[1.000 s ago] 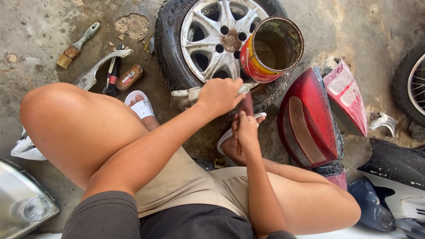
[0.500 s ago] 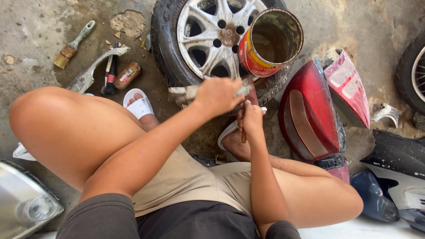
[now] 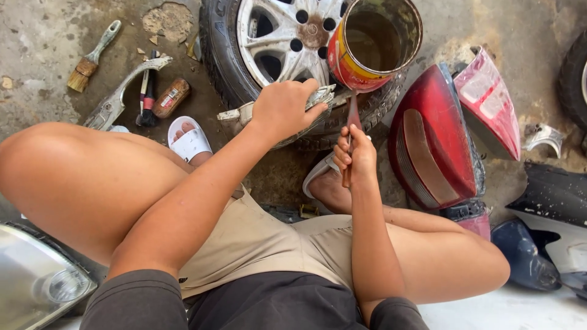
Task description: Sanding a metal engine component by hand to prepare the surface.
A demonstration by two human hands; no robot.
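— While the right hand's fingers curl fully closed round a thin red-handled brush, where does its tip go?

— Up toward the open paint can, which lies tilted on the tyre of the alloy wheel. The bristles are hidden near the can's lower rim, so I cannot tell whether they are inside it. The right hand holds the handle upright, just above the sandalled foot.

— And the left hand?

— Its fingers wrap shut over a pale grey, curved metal part that rests against the tyre's sidewall; one end pokes out to the left, another past the fingertips toward the can.

— So which step would you call this?

— My judgement: loading the brush, with the part held steady beside the can. The next move calls for a short, controlled carry across to the grey part without dripping, and the left grip must not shift.

— Anything around them?

— A red tail lamp stands just right of the brush; a spare bristle brush lies well apart on the concrete.
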